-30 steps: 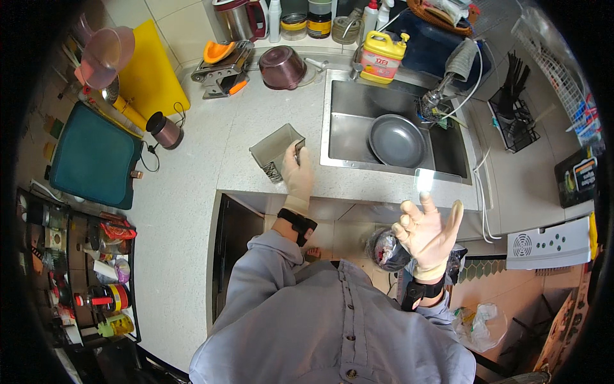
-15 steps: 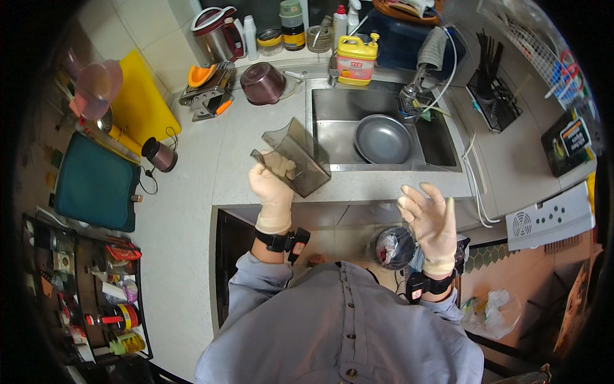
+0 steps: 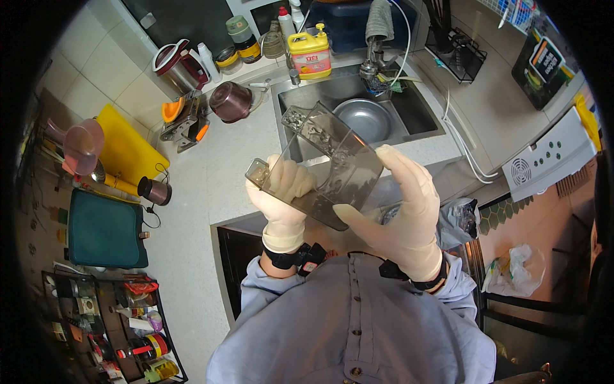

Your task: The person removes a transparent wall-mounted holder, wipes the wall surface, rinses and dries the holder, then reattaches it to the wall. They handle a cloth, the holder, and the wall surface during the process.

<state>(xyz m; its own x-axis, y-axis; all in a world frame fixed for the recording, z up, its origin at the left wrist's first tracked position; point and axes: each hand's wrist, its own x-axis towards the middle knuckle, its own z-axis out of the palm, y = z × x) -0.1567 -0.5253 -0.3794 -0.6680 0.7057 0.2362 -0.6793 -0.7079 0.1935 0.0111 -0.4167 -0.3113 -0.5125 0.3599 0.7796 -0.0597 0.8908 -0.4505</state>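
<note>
Two gloved hands now hold the clear smoky plastic container (image 3: 323,163) up before the chest, lifted off the bench (image 3: 211,173). Left hand (image 3: 284,192) fingers clamp its lower edge; right hand (image 3: 400,205) has joined, fingers spread against its side. Sink (image 3: 422,118) lies beyond.

A clear, smoke-tinted plastic container (image 3: 326,163), long and box-shaped with flat walls, was held up tilted between both gloved hands. The left hand (image 3: 284,192) gripped its lower left end from beneath, the right hand (image 3: 400,205) pressed flat against its right side. Its far end pointed up and away from the hands.
</note>
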